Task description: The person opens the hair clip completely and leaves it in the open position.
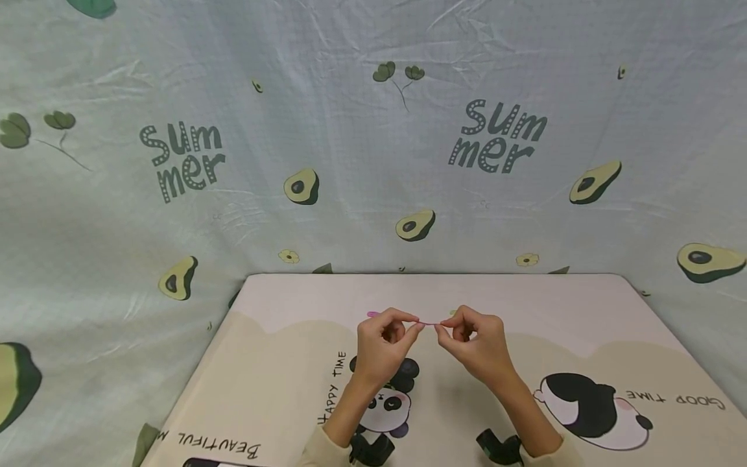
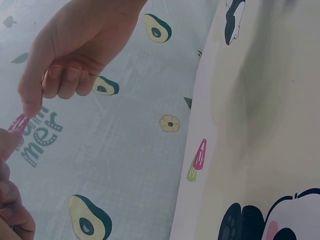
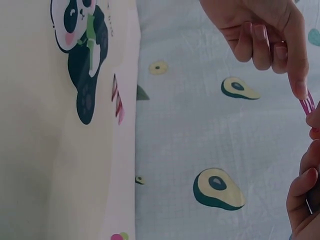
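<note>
Above the table, a pink snap hair clip [image 1: 428,323] is stretched between both hands. My left hand [image 1: 380,347] pinches one end between thumb and index finger. The opposite end is pinched the same way by my right hand [image 1: 481,344]. Seen from the left wrist, the clip [image 2: 19,123] has cut-out slots and is partly covered by fingertips. Beyond the hands, a pink hair clip [image 2: 200,155] overlaps a green hair clip [image 2: 191,173] on the table. The right wrist view has striped clips [image 3: 118,107] lying near the table's far edge.
The table [image 1: 280,383] wears a printed mat with panda and dog drawings. Behind it hangs an avocado-patterned curtain [image 1: 350,130]. A dark-edged flat object [image 1: 198,462] shows at the front left edge. Black bands [image 1: 373,449] sit on both wrists.
</note>
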Available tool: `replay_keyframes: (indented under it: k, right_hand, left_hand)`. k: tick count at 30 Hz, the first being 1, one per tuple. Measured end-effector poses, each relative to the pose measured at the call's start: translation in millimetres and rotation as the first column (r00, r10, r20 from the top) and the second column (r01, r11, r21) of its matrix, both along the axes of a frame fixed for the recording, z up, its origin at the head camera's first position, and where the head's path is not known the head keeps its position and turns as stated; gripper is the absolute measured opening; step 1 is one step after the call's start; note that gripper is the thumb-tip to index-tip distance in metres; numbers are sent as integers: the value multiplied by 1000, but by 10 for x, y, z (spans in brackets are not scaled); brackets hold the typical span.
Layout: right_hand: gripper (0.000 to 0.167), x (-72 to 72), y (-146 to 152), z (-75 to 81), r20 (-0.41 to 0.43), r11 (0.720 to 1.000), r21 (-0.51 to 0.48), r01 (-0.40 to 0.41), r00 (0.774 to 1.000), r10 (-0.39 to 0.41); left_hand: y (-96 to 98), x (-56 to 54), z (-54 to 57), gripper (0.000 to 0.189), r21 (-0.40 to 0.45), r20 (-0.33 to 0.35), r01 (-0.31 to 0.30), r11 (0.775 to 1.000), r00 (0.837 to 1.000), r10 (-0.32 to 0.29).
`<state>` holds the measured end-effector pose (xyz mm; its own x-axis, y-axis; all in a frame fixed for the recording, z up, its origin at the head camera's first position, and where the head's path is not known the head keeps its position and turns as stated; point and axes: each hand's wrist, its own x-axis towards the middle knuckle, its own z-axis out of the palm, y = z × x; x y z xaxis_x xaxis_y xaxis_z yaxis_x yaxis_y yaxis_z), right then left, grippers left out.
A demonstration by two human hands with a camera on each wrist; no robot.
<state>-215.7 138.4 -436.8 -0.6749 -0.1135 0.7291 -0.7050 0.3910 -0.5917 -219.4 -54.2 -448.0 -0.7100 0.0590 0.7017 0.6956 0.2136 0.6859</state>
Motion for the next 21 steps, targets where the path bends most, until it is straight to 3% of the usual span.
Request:
replay_keyframes:
  k: [21]
  right_hand:
    - [25, 25, -56, 10, -65, 998, -42, 40, 997, -43]
  left_hand:
    - [19, -1, -13, 9, 0, -83, -40, 999, 996, 40]
